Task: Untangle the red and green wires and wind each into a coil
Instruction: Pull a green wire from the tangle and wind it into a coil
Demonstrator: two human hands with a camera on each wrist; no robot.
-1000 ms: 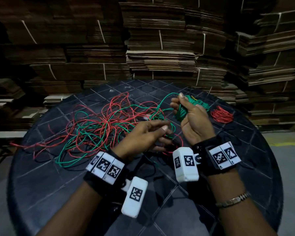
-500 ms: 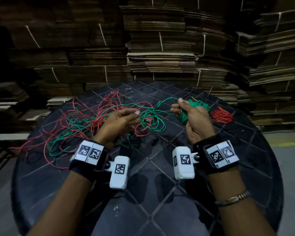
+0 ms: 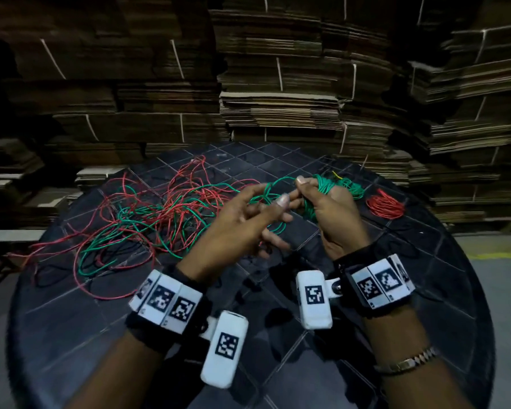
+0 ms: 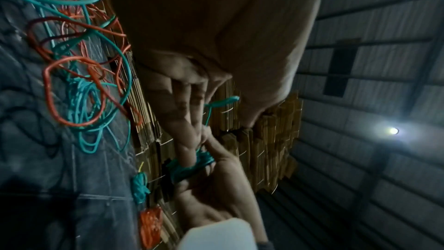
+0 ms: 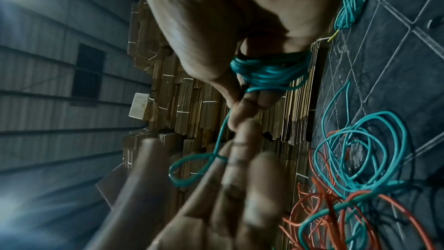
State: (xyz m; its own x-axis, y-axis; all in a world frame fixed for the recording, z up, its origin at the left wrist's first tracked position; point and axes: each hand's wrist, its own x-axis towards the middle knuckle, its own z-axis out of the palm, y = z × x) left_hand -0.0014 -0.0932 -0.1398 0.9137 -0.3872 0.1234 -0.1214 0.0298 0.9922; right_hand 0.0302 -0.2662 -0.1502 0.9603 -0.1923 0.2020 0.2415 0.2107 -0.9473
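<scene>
The right hand (image 3: 337, 214) is curled closed around a partly wound green coil (image 3: 322, 188), with the turns wrapped round its fingers; the right wrist view confirms the green turns (image 5: 269, 71) lie across the fingers and one strand leads off them. The left hand (image 3: 242, 225) is raised just beside the right, fingers extended and loosely spread. A green strand (image 3: 273, 187) runs between the two hands and loops at the left fingers (image 5: 230, 161), but whether the left hand pinches it or merely guides it cannot be told.

The remaining red and green wires (image 3: 160, 214) lie in a loose tangle on the left half of the round dark table (image 3: 101, 335). A finished red coil (image 3: 385, 206) rests on the table to the right of the right hand, and a small green bundle (image 3: 350, 185) lies just behind that hand.

Handling characteristics (assessed):
- The wire appears light, thin and insulated. It holds loose curves, so it is likely springy rather than limp.
- Turns on the fingers may slacken or slip off if the right-hand hold relaxes.
- The insulation is probably smooth; a pinch between thumb and fingertip should give better control than an open palm.

Recommended hold: take the free green strand close to the coil, feed it under light tension, and lift it clear of red crossings rather than pulling through them, since a hard pull may tighten the tangle
</scene>
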